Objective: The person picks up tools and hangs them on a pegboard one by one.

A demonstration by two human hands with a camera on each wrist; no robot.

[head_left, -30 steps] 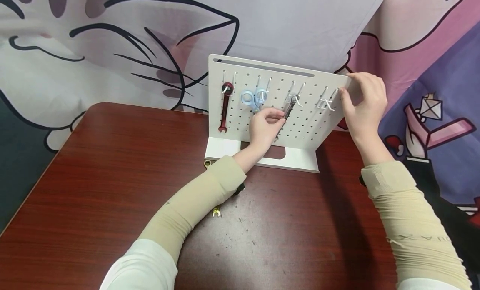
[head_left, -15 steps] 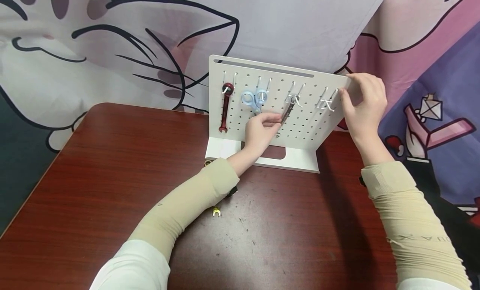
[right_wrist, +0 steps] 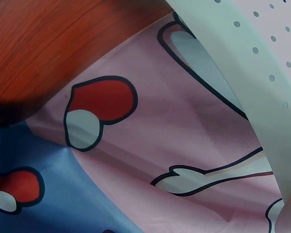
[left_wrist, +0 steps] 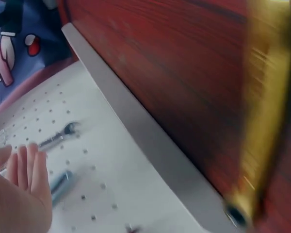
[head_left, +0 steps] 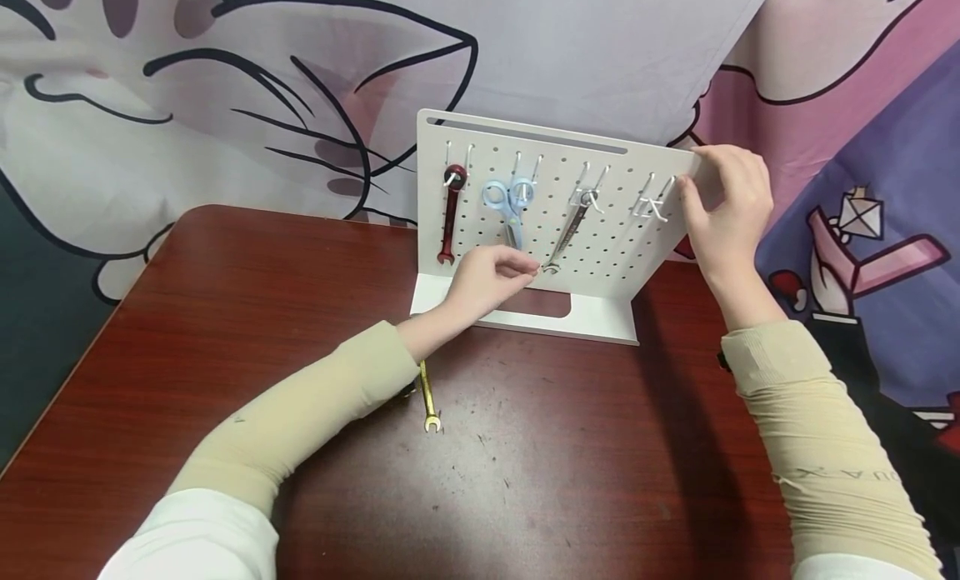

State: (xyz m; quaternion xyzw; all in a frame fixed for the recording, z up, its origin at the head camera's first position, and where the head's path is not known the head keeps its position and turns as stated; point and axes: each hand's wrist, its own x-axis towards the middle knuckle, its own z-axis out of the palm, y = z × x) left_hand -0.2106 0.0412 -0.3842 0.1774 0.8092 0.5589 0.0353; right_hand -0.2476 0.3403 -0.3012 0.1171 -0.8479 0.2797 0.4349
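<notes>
My left hand (head_left: 491, 280) holds nothing; its fingers are relaxed, with the tips close to the lower end of a silver combination wrench (head_left: 572, 232). That wrench hangs by its ring end from a hook on the white pegboard (head_left: 480, 142). In the left wrist view, the left hand (left_wrist: 22, 194) is beside the silver wrench (left_wrist: 58, 138). At the board's upper right edge, my right hand (head_left: 727, 205) grips it, thumb on the front face. Blue-handled scissors (head_left: 510, 198) and a red wrench (head_left: 450, 217) hang further left. Below my left forearm lies a gold wrench (head_left: 428, 397), partly covered.
A bare double hook (head_left: 651, 205) sits at the right of the board. The board's foot (head_left: 603, 320) stands on the dark red wooden table (head_left: 540, 447). Behind hangs a cartoon-printed cloth (head_left: 570, 55). In the left wrist view, the gold wrench (left_wrist: 266, 97) looms large.
My left hand has let go of the silver wrench and moved down and left, uncovering the scissors' blades and more of the gold wrench. My right hand stays on the board.
</notes>
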